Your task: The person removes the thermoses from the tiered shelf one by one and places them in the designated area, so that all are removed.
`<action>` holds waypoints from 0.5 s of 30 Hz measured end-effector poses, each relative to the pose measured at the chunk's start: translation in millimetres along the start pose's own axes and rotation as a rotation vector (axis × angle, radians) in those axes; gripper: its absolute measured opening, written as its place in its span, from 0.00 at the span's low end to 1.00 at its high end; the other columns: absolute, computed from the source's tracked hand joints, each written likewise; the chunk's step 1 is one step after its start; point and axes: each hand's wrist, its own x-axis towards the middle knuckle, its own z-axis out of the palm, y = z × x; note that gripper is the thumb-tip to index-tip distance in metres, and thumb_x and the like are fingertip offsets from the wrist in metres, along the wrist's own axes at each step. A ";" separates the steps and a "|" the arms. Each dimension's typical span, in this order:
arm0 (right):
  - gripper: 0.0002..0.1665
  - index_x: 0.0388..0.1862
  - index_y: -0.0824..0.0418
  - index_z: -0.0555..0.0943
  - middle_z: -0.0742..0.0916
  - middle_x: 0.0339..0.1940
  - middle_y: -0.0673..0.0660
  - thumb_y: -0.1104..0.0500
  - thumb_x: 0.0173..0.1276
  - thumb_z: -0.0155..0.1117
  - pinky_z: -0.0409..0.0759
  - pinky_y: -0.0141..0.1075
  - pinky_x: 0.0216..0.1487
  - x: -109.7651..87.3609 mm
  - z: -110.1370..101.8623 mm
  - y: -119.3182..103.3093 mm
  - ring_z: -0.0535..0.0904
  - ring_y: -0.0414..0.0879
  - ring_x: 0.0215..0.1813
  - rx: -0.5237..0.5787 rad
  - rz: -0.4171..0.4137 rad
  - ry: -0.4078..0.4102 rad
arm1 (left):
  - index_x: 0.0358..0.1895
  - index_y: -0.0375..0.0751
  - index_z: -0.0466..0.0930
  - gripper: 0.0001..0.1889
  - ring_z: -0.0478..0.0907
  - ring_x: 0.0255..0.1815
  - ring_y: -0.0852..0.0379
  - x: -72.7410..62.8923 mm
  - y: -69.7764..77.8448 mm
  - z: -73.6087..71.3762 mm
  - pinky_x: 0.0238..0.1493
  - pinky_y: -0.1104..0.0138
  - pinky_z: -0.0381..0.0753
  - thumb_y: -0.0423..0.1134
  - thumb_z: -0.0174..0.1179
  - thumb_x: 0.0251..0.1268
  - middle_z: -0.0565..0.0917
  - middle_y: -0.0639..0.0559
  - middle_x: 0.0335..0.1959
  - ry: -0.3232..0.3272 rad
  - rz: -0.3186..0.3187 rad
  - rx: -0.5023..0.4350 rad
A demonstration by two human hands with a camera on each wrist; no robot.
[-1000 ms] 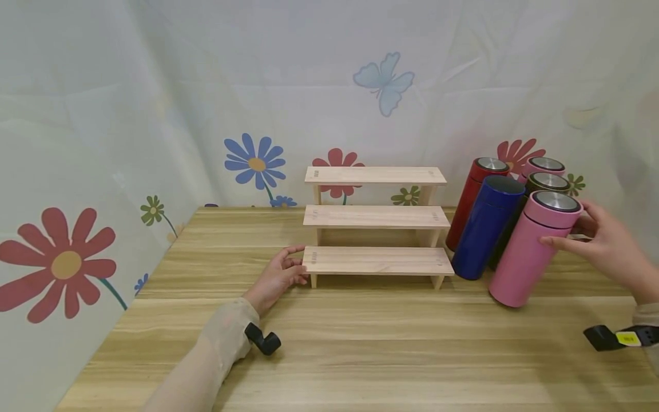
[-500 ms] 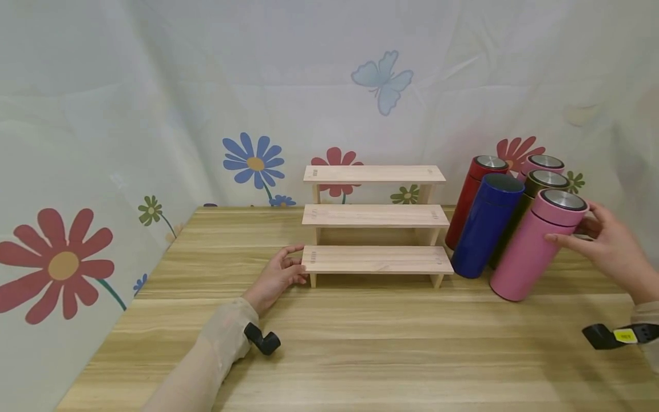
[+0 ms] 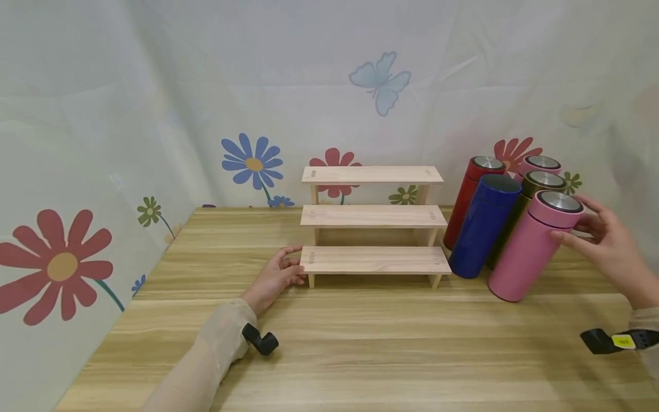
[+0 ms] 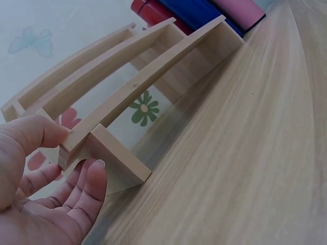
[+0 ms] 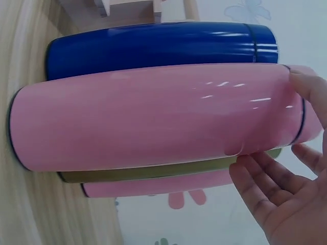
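Observation:
At the near right, a pink thermos flask with a steel-topped lid stands on the wooden table. My right hand holds it near the top, thumb on the near side and fingers behind; the right wrist view shows the thumb by the lid seam. My left hand grips the left end of the lowest step of a three-tier wooden shelf. In the left wrist view its thumb lies on the board's corner, with fingers curled below.
A blue flask stands between the shelf and the pink one. Behind are a red flask, an olive flask and a second pink flask, partly hidden. A flowered cloth hangs behind the table.
The pink flask has shifted slightly back, toward the other flasks, and the right thumb has slid a little toward its right edge. The left hand and the shelf have stayed in place.

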 end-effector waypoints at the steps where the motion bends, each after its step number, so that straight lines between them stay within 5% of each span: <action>1: 0.45 0.78 0.47 0.49 0.68 0.47 0.27 0.59 0.68 0.61 0.65 0.08 0.38 -0.3 -1.1 -1.7 0.65 0.17 0.43 -0.002 0.002 0.015 | 0.72 0.37 0.54 0.30 0.77 0.36 0.59 0.6 0.4 0.0 0.38 0.71 0.81 0.25 0.49 0.68 0.73 0.45 0.47 0.005 -0.002 0.004; 15: 0.39 0.77 0.46 0.53 0.66 0.75 0.52 0.59 0.72 0.55 0.58 0.08 0.55 -0.5 -9.9 -43.7 0.62 0.21 0.61 -0.022 -0.114 0.218 | 0.71 0.35 0.57 0.29 0.79 0.35 0.57 -0.5 5.5 -2.0 0.38 0.68 0.82 0.28 0.53 0.67 0.74 0.36 0.50 0.030 -0.005 0.151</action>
